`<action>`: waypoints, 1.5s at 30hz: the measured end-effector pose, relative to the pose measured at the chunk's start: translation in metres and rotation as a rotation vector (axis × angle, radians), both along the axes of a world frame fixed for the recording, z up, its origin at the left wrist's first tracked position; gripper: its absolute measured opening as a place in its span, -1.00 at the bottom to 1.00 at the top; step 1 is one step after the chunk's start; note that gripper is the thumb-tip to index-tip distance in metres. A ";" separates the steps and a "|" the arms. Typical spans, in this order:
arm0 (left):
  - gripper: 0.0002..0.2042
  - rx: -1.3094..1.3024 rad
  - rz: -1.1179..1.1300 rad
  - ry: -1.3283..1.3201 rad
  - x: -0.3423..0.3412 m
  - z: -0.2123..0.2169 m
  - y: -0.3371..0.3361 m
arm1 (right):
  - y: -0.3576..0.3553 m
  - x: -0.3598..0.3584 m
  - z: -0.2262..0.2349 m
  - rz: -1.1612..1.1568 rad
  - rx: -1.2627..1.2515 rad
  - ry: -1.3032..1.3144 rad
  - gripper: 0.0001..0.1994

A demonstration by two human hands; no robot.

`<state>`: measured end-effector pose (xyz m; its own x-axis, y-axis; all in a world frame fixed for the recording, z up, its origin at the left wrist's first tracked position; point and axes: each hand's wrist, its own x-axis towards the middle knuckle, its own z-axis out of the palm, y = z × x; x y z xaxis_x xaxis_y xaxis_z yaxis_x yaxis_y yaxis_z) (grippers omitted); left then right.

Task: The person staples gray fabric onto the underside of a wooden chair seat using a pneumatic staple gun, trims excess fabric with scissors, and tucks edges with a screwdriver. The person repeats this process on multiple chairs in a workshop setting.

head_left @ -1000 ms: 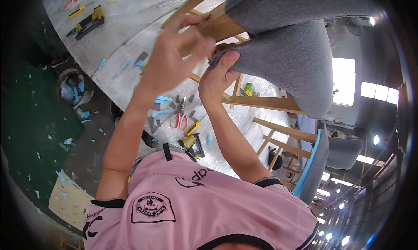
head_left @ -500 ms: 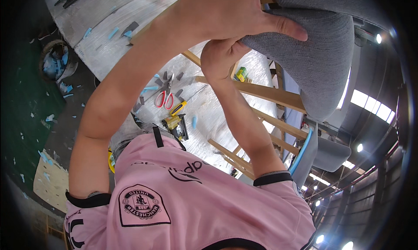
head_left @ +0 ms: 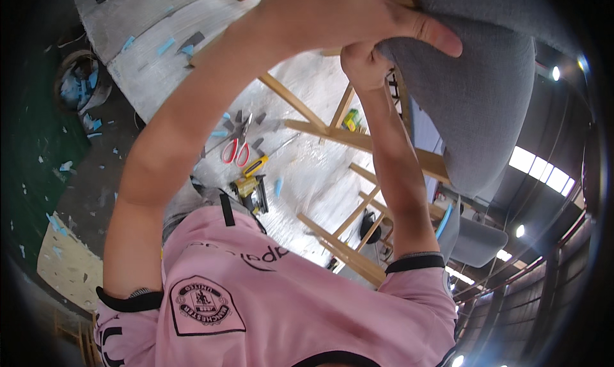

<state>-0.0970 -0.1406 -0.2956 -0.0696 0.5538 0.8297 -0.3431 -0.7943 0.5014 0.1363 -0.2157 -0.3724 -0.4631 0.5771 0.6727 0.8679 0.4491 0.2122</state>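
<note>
- Grey fabric-upholstered chair seat cushion (head_left: 480,105): upper right, at 1 o'clock, held raised above the worktable.
- Left hand (head_left: 339,15): at 12 o'clock, clasped over the cushion's edge, thumb laid on the fabric.
- Right hand (head_left: 366,65): just below, fingers curled on the cushion's underside rim.
- Red-handled scissors (head_left: 235,148): centre, on the plastic-covered worktable (head_left: 307,169).
- Yellow-and-black staple gun (head_left: 251,189): just beneath the scissors.

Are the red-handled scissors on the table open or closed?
Open. The red-handled scissors lie flat on the white table with their two handle loops spread apart and the blades parted into a narrow V, not pressed together.
</note>
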 end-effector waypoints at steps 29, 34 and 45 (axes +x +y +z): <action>0.20 -0.035 -0.114 0.111 -0.003 0.009 -0.017 | -0.059 -0.193 0.037 -0.057 -0.335 1.377 -0.56; 0.11 0.001 -0.130 0.064 0.002 0.005 -0.011 | -0.060 -0.167 0.040 0.114 -0.639 1.551 -0.60; -0.11 -0.218 -0.221 -0.030 -0.002 0.012 -0.019 | -0.049 -0.055 0.017 -0.169 -0.566 0.835 -0.54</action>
